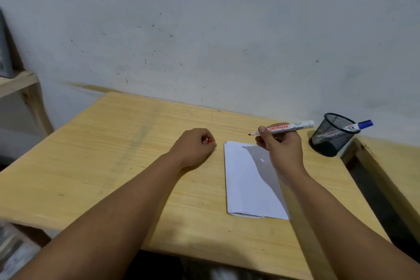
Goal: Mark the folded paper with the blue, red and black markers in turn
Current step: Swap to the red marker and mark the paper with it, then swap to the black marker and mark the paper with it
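Our right hand [280, 145] pinches the uncapped red marker [286, 129] above the folded paper [247, 179], our left hand [195, 145] fists its red cap [210, 140], and the mesh cup [330, 135] holding the blue marker [361, 125] stands clear.

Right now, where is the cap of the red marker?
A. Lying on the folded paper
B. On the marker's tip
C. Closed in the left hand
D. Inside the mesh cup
C. A bit of red cap shows in the closed left hand, while the right hand holds the red marker with its tip bare above the folded paper.
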